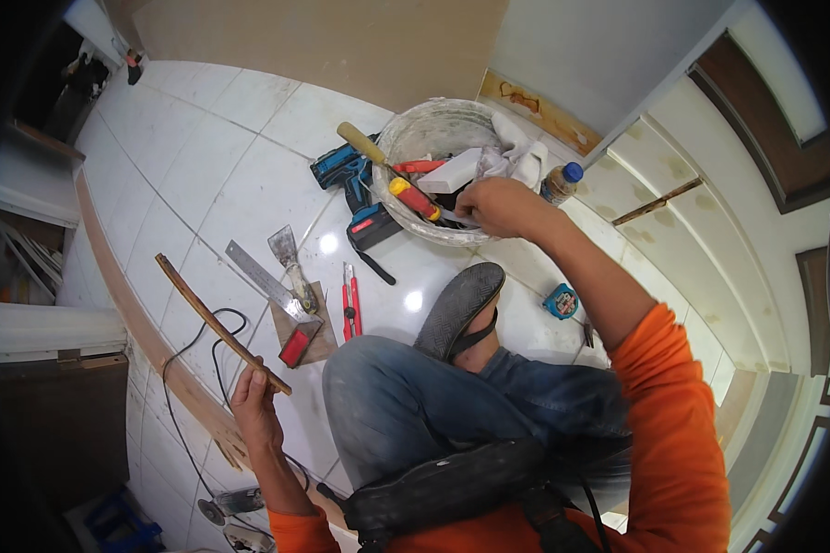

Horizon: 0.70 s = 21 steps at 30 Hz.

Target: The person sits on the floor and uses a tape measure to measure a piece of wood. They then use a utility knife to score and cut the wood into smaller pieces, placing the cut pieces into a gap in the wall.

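Note:
My left hand point(256, 403) grips a thin, slightly curved brown wooden strip point(207, 313) near its lower end. The strip points up and away to the left, above the tiles. My right hand point(500, 206) reaches into a whitish, stained bucket point(433, 112), fingers closed at its near rim; what they hold is hidden. Beside those fingers lies a red-and-yellow screwdriver handle point(413, 197). The bucket also holds a white block point(452, 171), a red-handled tool point(419, 167), a white cloth point(524, 152) and a tool with a wooden handle point(360, 143) sticking out over the rim.
Left of the bucket lies a blue cordless drill point(360, 198). A putty knife point(290, 263), a metal try square point(266, 281), a red utility knife point(351, 302) and a black cable point(168, 387) rest on the tiles. A tape measure point(560, 301), a capped bottle point(561, 183) and an angle grinder point(235, 502) are around me.

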Available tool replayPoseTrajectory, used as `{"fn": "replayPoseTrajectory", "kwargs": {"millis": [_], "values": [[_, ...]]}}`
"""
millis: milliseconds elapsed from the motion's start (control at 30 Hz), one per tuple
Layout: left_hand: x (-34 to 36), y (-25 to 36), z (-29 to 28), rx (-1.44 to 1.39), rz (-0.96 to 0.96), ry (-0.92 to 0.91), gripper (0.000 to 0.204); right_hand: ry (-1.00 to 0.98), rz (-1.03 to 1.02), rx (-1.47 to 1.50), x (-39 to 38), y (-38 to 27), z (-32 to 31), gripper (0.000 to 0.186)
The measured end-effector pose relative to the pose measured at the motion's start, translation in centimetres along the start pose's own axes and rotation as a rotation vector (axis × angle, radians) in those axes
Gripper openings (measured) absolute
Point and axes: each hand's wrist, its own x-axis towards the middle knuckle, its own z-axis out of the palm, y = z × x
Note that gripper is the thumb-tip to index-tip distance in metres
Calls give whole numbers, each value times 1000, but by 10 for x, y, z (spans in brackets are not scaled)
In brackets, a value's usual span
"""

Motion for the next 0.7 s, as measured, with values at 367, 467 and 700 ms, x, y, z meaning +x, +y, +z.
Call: {"fn": "replayPoseTrajectory", "kwargs": {"millis": [367,467,700], "values": [[12,-22,-27,35,-17,92,37,-65,-204,-829,14,26,-17,16],[14,-27,-25,21,-26,115,36,-97,-208,-894,24,24,-22,15],[16,-29,-21,58,-42,103,35,-37,-144,-395,34,26,-72,23]]}}
